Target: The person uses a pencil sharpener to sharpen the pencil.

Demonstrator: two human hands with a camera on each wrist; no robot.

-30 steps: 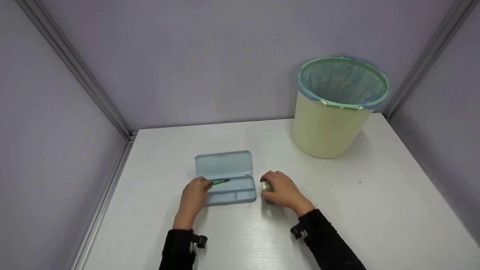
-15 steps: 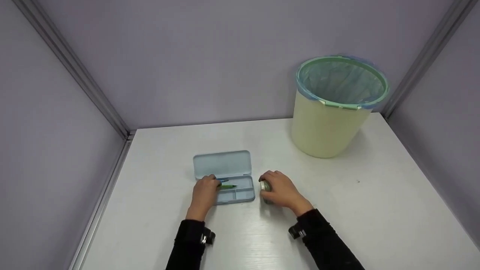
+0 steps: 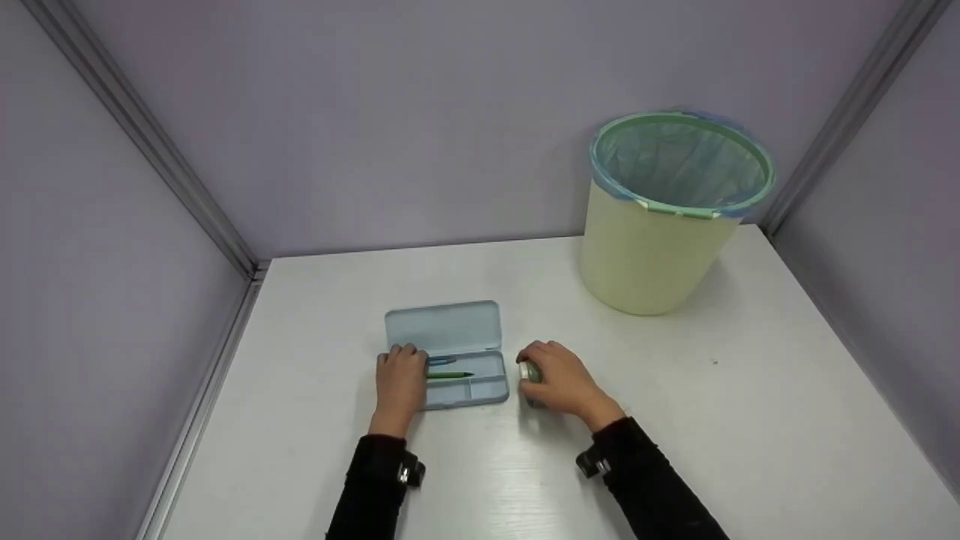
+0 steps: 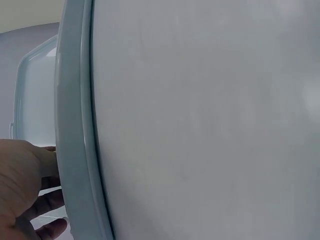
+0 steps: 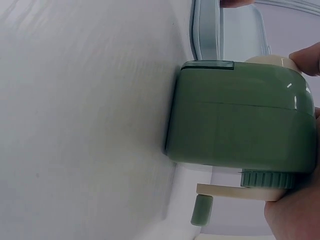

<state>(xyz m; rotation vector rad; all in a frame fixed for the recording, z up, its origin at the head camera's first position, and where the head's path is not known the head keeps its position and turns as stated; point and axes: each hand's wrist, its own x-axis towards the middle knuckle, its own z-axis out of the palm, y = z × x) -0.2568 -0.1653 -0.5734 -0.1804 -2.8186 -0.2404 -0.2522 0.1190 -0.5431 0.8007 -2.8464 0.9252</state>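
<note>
In the head view, a light blue pencil case lies on the white table with its lid tipped back. A green pencil and a blue pen lie in its long compartment, their left ends hidden by my left hand. That hand is over the case's left end; in the left wrist view its fingers are spread behind the front wall, with nothing seen between them. My right hand grips a green crank pencil sharpener standing on the table just right of the case.
A tall cream bin with a green rim and a blue liner stands at the back right. Grey-purple panels enclose the table at the back and both sides. A tiny dark speck marks the tabletop on the right.
My left hand has brought the green pencil and blue pen right into the case, let go, and drawn back slightly left. The right hand and sharpener have stayed in place.
</note>
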